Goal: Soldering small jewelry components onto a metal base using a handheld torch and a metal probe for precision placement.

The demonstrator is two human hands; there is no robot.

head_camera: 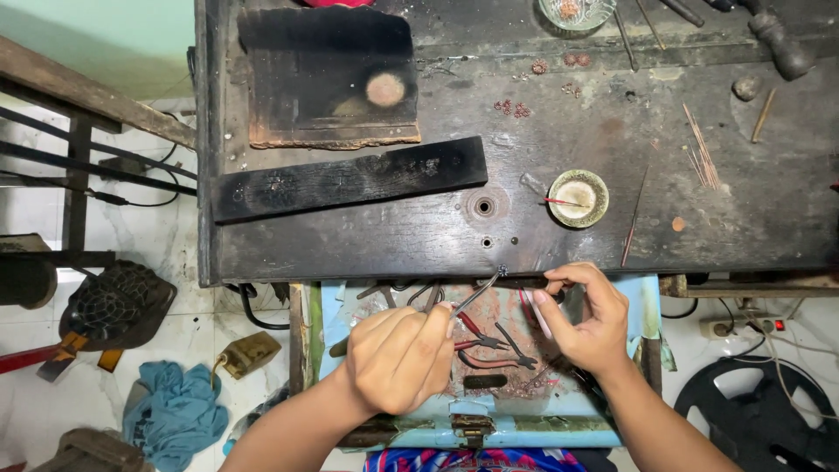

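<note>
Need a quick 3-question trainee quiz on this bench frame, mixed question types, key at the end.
1. True or false: the left hand holds slim pliers whose tips point up toward the edge of the dark workbench.
2. Multiple choice: where do the red-handled pliers lie? A) on the charred plank B) in the open drawer below the bench C) on the floor
3. Fill in: the small round dish on the bench sits to the ___ of the long charred plank.

Key: 1 true; 2 B; 3 right
</note>
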